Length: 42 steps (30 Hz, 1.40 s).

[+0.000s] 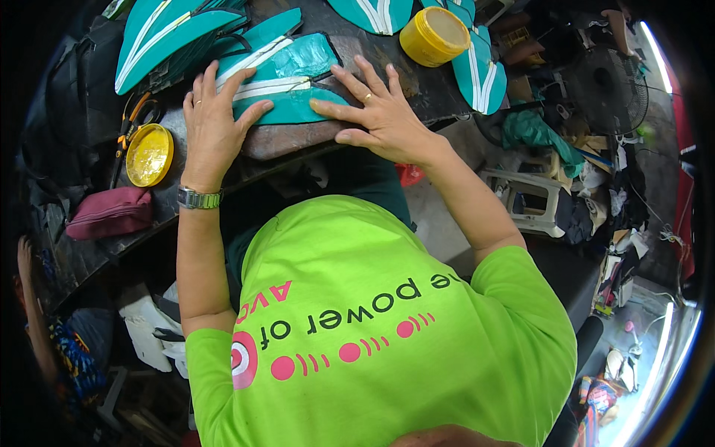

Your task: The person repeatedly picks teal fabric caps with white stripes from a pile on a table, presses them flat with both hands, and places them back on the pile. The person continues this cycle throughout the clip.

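A teal panel with white stripes [279, 106], shaped like a shoe upper piece, lies on a dark brown board [294, 141] at the table's near edge. Its teal surface looks wet and glossy toward the far right corner. My left hand [214, 123] rests on its left side, fingers spread and thumb on the near edge. From the right, my right hand [383, 115] reaches in, its fingers stretched out and the fingertips touching the panel's right end. Neither hand is closed around anything. Beyond my left hand stands a stack of similar teal pieces [167, 33].
A yellow tub [434, 37] stands at the far right, beside more teal pieces [479, 74]. Left of my wrist are a yellow lid [150, 155], orange-handled cutters [132, 112] and a maroon pouch [112, 212]. A stool [525, 201] and a fan [607, 89] stand to the right.
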Tool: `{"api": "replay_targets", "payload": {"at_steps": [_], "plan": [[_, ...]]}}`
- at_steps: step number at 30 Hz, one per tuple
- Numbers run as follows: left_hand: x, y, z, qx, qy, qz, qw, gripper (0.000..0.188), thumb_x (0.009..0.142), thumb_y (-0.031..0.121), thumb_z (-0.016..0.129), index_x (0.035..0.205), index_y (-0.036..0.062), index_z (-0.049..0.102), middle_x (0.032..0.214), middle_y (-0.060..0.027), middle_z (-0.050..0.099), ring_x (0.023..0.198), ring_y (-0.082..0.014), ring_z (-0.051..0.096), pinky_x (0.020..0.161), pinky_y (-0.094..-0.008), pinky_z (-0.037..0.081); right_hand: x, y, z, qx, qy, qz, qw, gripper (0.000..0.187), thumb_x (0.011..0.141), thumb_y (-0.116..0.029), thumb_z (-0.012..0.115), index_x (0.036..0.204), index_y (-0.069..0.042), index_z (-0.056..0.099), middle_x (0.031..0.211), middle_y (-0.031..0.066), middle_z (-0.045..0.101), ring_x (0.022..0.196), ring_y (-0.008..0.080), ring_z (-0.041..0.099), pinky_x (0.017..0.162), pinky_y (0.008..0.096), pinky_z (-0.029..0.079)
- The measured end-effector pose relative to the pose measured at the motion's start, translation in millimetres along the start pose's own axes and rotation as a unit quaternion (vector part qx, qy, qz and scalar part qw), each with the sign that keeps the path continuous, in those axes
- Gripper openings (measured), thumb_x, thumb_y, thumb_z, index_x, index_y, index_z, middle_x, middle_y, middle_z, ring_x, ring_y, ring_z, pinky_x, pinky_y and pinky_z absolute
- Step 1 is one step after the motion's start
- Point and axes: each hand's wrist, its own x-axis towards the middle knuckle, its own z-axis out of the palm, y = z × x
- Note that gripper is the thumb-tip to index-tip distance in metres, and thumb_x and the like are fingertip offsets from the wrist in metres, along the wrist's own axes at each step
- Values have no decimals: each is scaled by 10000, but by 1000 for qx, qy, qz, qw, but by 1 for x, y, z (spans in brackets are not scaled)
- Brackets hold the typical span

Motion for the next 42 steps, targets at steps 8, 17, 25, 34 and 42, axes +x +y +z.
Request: {"api": "replay_targets", "payload": {"at_steps": [8,17,25,34,42], "plan": [[9,-3,-5,3,-10,-37,999,620,753,514,821,1276,230,648,1429,-291,483,1317,-449,459,1043,-528,406,-22,-19,3,-90,64,31,993,753,905,-622,578,1520,-209,444,1629,96,311,1526,337,208,1162,693,127],[7,-6,-18,-150,26,-85,985,695,621,301,942,1228,151,640,1255,-197,519,1178,-396,531,999,-449,465,-16,-66,7,-103,25,111,988,1047,787,-635,698,1533,0,328,1603,253,269,1522,413,171,1167,688,107],[-2,-35,-31,-330,-46,-219,917,844,685,241,917,1379,-45,531,1131,-110,625,1034,-187,588,913,-326,487,10,-73,-6,16,-12,5,1000,878,851,-600,671,1506,-73,415,1609,218,280,1527,419,140,1155,697,130],[7,3,-72,-576,-99,-189,789,399,863,95,787,1188,6,573,1025,-14,636,956,-72,584,842,-224,486,-6,-8,-25,388,383,71,835,451,1032,-258,567,1420,-32,519,1348,109,568,1127,203,601,984,334,452],[226,-42,-74,-664,96,-175,720,399,987,112,601,1327,-63,488,1119,-136,675,934,-189,683,776,-337,569,3,12,10,545,375,152,735,660,985,-33,574,1571,-76,274,1226,116,532,839,91,561,791,239,502]]}}
